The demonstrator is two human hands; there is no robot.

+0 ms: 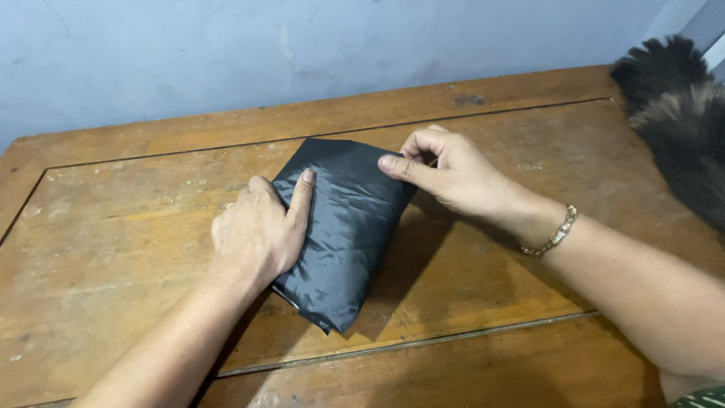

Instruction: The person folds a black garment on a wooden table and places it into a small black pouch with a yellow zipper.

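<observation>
Pressing down from the left, the left hand (257,230) lies flat and spread on the near-left part of a folded black plastic bag (347,227), palm on the sheet, fingers loosely extended and the thumb stretched up along the bag's left side; it grips nothing, only weighing the plastic down. A thin ring shows on one finger of that hand, though it is too small to tell more. The bag is a glossy, crinkled, roughly rectangular bundle lying tilted near the middle of the wooden table (113,295), its long axis running from the far upper edge down to a pointed corner close to the person. It carries no visible label or print; its surface is plain black with pale highlights along the creases. To its right, the right hand (445,170) sits at the bag's upper right edge, fingers curled in and the thumb laid flat on top of the plastic, pinching that edge between thumb and bent fingers. A gold-coloured chain bracelet (550,236) circles the right wrist. The table is worn brown wood with a raised frame and a groove round its inset panel. At the far right edge, a dark furry thing (683,128) rests on the table corner, well apart from both hands; what it is cannot be told. Behind the table stands a pale blue wall (226,53)
</observation>
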